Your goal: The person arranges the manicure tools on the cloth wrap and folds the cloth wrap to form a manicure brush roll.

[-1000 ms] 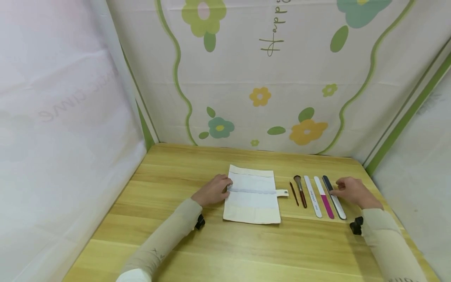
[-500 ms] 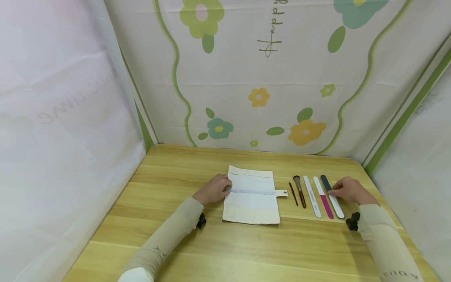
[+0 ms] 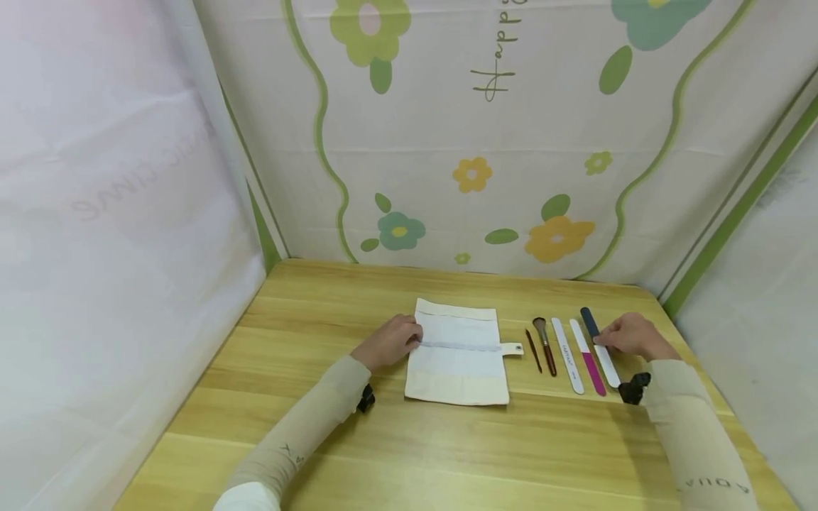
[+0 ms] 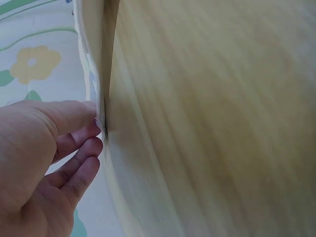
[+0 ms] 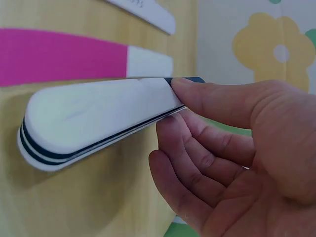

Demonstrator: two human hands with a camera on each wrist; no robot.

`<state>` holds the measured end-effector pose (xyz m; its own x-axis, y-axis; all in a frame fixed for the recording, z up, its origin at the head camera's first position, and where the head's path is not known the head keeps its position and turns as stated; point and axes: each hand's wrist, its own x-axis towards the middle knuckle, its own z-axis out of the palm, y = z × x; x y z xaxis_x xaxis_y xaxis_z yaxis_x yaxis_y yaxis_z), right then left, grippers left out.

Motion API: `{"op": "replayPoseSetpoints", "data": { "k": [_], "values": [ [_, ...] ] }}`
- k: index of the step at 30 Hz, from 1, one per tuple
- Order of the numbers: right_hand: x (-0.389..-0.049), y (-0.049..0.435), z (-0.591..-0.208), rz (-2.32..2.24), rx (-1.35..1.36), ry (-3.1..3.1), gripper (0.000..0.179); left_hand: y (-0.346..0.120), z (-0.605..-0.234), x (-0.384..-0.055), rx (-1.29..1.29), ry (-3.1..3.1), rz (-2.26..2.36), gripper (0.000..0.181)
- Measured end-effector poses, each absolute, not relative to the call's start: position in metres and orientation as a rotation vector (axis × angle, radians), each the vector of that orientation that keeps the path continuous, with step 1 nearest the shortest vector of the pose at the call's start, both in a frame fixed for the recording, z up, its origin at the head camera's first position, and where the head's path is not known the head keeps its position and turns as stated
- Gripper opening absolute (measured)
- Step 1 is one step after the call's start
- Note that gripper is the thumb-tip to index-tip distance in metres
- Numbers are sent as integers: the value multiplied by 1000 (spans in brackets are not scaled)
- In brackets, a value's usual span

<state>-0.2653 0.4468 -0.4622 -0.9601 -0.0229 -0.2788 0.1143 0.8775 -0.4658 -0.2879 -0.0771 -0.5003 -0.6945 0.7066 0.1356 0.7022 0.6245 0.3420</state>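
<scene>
Though slim, layered file (image 5: pixel 101 111) (round-ended)

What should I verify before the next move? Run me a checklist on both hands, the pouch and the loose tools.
1. Right hand holds the black-and-white file: ok, pinched about where black meets white.
2. Left hand holds the pouch: ok, pinching its left edge.
3. Pouch spread open, strap unfastened: ok.
4. Table bare between held file and pouch: not ok; pink-and-white file, white file, brush and slim brown tool lie there.
5. Pouch's middle band open as a pocket: cannot tell from the head view.
</scene>
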Motion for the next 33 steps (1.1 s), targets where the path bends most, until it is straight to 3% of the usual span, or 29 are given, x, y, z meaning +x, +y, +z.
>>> {"op": "replayPoseSetpoints", "data": {
  "k": [15,18,22,28,33],
  "values": [
    [-310,347,-408,-750,-107,2827,33,-83,-497,-306,998,2643,717,6],
    [-322,318,-406,-811,-125,2800,37,-81,-490,-309,906,2592,714,6],
    [-334,277,-408,-843,-170,2790,25,-78,-483,-312,838,2564,671,7],
    [-351,219,-413,-894,-209,2757,30,-72,-483,-316,782,2555,629,6],
    [-361,180,-418,-981,-195,2765,20,-67,-481,-317,772,2546,645,5]
  ]
}}
